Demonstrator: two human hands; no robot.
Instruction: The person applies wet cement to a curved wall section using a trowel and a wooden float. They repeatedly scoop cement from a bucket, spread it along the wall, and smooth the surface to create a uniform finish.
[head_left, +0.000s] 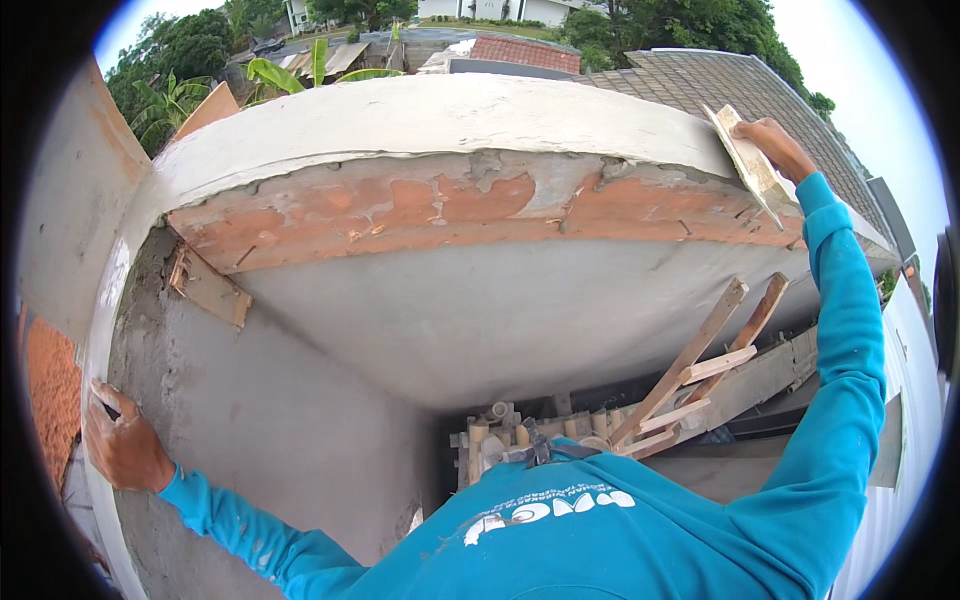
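Note:
My right hand [768, 142] grips a pale flat plastering board [748, 165] at the right end of the white plastered parapet top [440, 120]. Below that band runs an exposed orange-red patched strip [460, 200] with rough grey mortar along its upper lip and some short dark spikes. My left hand [128, 440] is curled over the white edge of the left wall [108, 350]; a small dark patch shows between thumb and fingers, too small to make out. A wooden offcut [210, 285] is fixed in the far left corner, beside rough grey render on the left wall [160, 320].
Below are a smooth grey wall [500, 320], a wooden ladder [690, 360] leaning at the right, bamboo poles [520, 435] and a beam [760, 380], with a deep drop beside them. Beyond the parapet are tiled roofs [730, 80], trees and banana leaves. A tall panel [80, 200] rises at the left.

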